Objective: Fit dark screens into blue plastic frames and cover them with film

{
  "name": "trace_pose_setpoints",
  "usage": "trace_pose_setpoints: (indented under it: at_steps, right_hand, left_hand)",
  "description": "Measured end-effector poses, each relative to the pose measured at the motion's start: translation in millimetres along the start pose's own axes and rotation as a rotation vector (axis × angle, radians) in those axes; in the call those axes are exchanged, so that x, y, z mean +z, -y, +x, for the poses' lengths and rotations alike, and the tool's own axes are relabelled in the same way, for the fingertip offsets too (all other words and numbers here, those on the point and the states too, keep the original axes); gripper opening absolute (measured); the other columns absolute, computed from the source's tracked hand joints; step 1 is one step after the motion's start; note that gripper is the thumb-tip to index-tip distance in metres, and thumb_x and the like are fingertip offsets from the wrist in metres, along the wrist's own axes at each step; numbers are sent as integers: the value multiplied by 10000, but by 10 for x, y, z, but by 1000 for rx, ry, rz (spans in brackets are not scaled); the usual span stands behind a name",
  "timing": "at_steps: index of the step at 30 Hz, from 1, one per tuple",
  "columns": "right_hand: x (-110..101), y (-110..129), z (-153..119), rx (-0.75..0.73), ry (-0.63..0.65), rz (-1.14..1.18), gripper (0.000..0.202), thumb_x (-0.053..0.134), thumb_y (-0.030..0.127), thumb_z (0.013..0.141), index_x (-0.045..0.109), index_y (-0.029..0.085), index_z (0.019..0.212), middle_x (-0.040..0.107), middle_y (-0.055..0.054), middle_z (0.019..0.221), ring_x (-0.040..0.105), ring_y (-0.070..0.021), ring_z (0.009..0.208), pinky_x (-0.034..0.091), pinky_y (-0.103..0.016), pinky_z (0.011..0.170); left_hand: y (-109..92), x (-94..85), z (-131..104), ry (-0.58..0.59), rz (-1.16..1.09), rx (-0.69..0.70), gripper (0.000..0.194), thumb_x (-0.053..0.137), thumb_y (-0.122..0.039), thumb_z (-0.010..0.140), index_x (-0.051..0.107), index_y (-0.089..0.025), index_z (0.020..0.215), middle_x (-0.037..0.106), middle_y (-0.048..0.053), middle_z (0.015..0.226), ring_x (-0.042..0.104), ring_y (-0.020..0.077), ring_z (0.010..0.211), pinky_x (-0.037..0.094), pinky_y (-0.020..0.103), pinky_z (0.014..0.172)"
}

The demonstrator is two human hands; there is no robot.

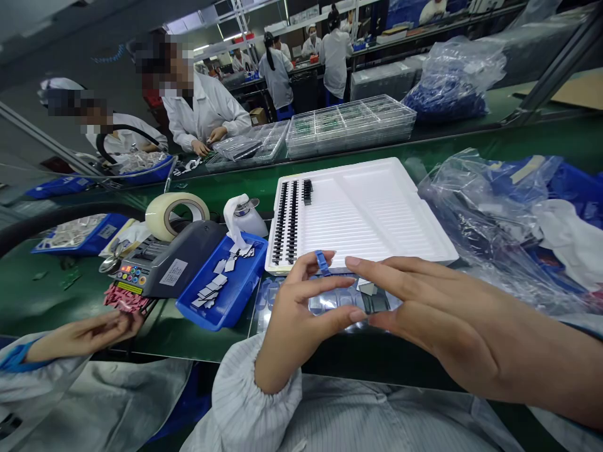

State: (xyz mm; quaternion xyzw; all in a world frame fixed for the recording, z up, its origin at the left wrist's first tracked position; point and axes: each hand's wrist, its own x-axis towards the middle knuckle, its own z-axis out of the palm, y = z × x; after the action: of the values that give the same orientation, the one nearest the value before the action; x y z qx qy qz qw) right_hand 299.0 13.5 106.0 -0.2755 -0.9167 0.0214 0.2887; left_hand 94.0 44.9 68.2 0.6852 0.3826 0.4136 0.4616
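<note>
My left hand (308, 307) hovers over a clear plastic tray (266, 304) at the table's front edge, its thumb and fingers apart. A small blue plastic piece (323, 263) lies across one curled finger of that hand, apparently like a band. From the right, my right hand (438, 314) reaches in with its index finger and thumb spread. The two thumb tips almost meet. Small pale squares (366, 287) show in the gap between the hands, above a dark part of the tray. Behind them is a white foam tray (362, 207) with rows of black parts (286, 223) on its left.
A blue bin (254, 270) with white-and-dark pieces stands left, beside a grey tape dispenser (188, 254) and tape roll (176, 213). A co-worker's hand (103, 329) touches pink strips (125, 298). Plastic bags (490, 213) lie right; lidded clear boxes (351, 125) stand behind.
</note>
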Motion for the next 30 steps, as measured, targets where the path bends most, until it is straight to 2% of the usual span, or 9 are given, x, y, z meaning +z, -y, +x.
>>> trace_pose_setpoints:
  at_steps: [2,5,8,12,16,18,22,26,30]
  right_hand:
    - [-30,17,13,-41,-28,11,224,439,99,876,517,175,1072,457,-148,1395,510,-292,1214,515,-467,913]
    - [-51,31,36,-49,-57,89,313,438,102,868,509,181,1163,439,-105,1412,465,-242,1266,461,-423,1021]
    - [-44,45,57,-14,-99,178,390,463,112,859,501,208,1235,477,-71,1384,482,-210,1250,449,-388,1036]
    - [-22,61,70,32,-117,275,480,542,112,821,506,234,1283,479,-19,1384,508,-201,1227,432,-338,1057]
    - [13,31,47,83,-36,341,597,596,104,808,401,260,1349,469,10,1400,525,-195,1213,473,-306,1020]
    - [42,-13,18,97,-64,370,550,670,155,784,424,298,1255,493,24,1377,558,-186,1169,510,-303,971]
    - [128,-122,-52,154,-193,427,499,780,216,695,410,296,1019,621,7,1172,535,-192,1176,533,-312,918]
    - [206,-149,-92,202,-174,523,584,761,157,700,341,309,1077,650,-21,1088,560,-214,1134,552,-345,867]
    - [233,-101,-82,217,-240,616,599,750,103,700,317,307,1059,645,-23,1075,567,-224,1108,533,-369,889]
  left_hand:
    - [34,-8,66,112,-214,-107,313,779,-344,650,741,-252,946,552,91,1254,458,323,1239,339,480,1070]
    - [87,12,153,291,-480,-197,462,780,-405,632,705,-226,1051,593,111,1221,455,352,1254,348,509,1058]
    - [106,75,196,424,-574,-187,537,764,-493,610,697,-218,1066,625,97,1191,464,376,1248,371,512,1025]
    - [118,160,196,505,-603,-163,515,739,-584,566,734,-205,913,687,52,1041,546,387,1155,427,512,919]
    - [187,201,162,499,-765,-246,472,798,-544,499,723,-189,802,707,63,871,608,368,1067,460,510,880]
    - [226,212,142,470,-826,-269,444,825,-517,473,714,-199,763,704,63,810,624,346,1040,443,513,925]
    - [264,234,104,446,-937,-295,390,841,-473,478,710,-215,740,699,63,883,620,307,1051,388,487,1011]
    - [288,264,73,436,-976,-316,418,844,-458,478,709,-221,794,687,69,930,589,323,1095,388,498,1011]
    - [301,290,68,441,-1011,-332,462,829,-487,495,728,-218,856,690,95,989,581,340,1106,416,504,986]
